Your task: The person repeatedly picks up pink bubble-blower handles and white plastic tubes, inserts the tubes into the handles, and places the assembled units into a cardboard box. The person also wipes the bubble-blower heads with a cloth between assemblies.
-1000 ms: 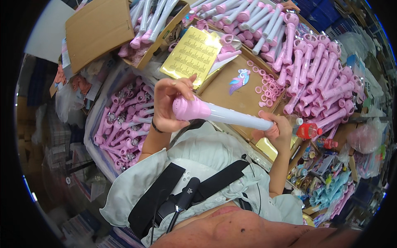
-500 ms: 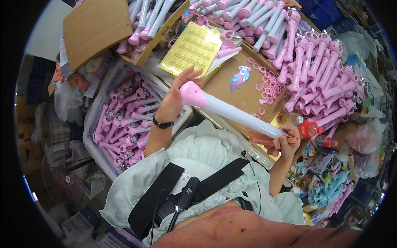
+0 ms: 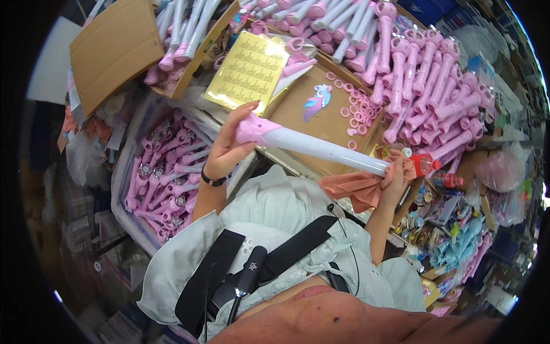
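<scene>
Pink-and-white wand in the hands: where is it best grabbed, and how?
Probably mid-shaft, from the far side, closing across its width: the wand is slim, straight and uncovered there, while the left hand holds its pink head and the right hand grips an orange cloth at the other end.

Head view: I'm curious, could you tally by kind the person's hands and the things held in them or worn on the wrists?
Hands: 2 (left hand at the pink end, right hand at the white end)
Pink-and-white toy wand: 1
Orange cloth, bunched at the right hand: 1
Black wristband: 1
Total: 5
</scene>
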`<state>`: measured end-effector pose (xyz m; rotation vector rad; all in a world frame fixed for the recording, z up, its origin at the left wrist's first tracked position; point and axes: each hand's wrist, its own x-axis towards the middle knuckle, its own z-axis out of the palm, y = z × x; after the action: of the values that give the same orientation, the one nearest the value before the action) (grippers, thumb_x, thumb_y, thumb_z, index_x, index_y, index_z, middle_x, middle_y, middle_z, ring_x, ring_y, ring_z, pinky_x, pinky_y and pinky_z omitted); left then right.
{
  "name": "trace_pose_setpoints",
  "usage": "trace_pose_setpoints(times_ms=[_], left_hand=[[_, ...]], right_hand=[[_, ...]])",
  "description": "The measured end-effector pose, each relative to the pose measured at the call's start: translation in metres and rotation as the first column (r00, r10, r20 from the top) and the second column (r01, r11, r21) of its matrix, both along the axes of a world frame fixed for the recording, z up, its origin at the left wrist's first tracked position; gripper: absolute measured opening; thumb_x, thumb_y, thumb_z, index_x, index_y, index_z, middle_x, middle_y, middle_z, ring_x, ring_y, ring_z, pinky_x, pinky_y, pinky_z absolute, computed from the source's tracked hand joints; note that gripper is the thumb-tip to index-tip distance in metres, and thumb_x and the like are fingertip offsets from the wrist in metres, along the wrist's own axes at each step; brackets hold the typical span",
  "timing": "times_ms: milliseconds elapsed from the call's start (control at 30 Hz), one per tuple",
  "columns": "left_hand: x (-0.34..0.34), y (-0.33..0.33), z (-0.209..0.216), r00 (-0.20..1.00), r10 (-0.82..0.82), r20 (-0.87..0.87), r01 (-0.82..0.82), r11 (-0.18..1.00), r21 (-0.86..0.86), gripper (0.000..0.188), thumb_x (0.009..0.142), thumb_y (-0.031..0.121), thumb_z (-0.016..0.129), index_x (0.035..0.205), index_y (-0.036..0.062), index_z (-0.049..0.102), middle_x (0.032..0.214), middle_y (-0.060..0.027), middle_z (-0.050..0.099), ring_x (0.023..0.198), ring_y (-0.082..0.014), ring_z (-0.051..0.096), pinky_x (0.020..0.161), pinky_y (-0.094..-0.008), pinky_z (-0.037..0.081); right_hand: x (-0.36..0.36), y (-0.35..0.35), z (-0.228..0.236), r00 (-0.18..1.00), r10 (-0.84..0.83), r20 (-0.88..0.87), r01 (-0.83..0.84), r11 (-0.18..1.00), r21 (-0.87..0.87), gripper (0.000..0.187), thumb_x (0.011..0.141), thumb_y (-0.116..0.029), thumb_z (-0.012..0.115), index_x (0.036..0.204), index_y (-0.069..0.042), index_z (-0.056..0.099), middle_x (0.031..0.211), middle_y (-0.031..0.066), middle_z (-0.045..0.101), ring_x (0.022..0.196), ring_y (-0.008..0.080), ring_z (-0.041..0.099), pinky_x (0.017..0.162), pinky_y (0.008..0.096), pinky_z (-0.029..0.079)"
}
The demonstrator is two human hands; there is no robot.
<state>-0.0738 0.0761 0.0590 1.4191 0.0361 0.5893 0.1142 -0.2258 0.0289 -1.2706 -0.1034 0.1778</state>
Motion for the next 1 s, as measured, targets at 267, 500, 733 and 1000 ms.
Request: trace_pose_setpoints(times_ms=[267, 500, 733, 1000], left_hand=[[0.005, 0.001, -0.017, 0.97, -0.075, 0.231, 0.112, 0.982, -0.153, 0.083, 0.063, -0.021, 0.056, 0.137, 0.0121, 0.035, 0.126, -0.0145, 0.047, 0.121, -0.0269, 0.046, 0.098, -0.0376, 0.039], [0.011, -0.002, -0.023, 0.964, -0.07, 0.257, 0.087, 0.995, -0.053, 0.081, 0.07, -0.023, 0.041, 0.141, 0.011, 0.027, 0.135, -0.0157, 0.042, 0.124, -0.0299, 0.043, 0.098, -0.038, 0.039], [0.024, -0.029, -0.029, 0.999, -0.034, 0.025, 0.042, 0.752, -0.657, 0.071, 0.078, -0.011, 0.043, 0.142, 0.0129, 0.023, 0.141, -0.0189, 0.032, 0.127, -0.0332, 0.038, 0.105, -0.0426, 0.031], [0.029, -0.047, -0.047, 0.984, -0.13, 0.12, 0.154, 0.299, -0.942, 0.034, 0.087, 0.003, 0.052, 0.12, 0.0069, 0.047, 0.121, -0.0137, 0.052, 0.123, -0.0299, 0.042, 0.105, -0.0434, 0.032]], right_hand=[[0.008, -0.005, 0.001, 1.0, -0.013, 0.006, 0.013, 0.998, -0.058, 0.014, 0.09, -0.012, 0.053, 0.097, 0.0, 0.05, 0.1, 0.0115, 0.055, 0.07, 0.0113, 0.051, 0.058, 0.0212, 0.041], [0.007, 0.001, 0.004, 0.997, -0.077, -0.003, 0.077, 0.997, 0.008, 0.015, 0.091, -0.013, 0.051, 0.097, 0.0, 0.048, 0.097, 0.0098, 0.052, 0.07, 0.0112, 0.049, 0.06, 0.0235, 0.041], [-0.009, 0.006, -0.014, 0.947, -0.203, 0.249, 0.205, 0.979, 0.018, 0.015, 0.089, -0.012, 0.05, 0.093, 0.003, 0.049, 0.095, 0.0124, 0.053, 0.072, 0.0155, 0.052, 0.061, 0.0256, 0.044], [-0.022, 0.041, -0.031, 0.902, 0.182, 0.392, -0.192, 0.981, -0.014, 0.022, 0.085, -0.012, 0.055, 0.1, 0.002, 0.049, 0.089, 0.0113, 0.055, 0.069, 0.0142, 0.052, 0.063, 0.0261, 0.042]])
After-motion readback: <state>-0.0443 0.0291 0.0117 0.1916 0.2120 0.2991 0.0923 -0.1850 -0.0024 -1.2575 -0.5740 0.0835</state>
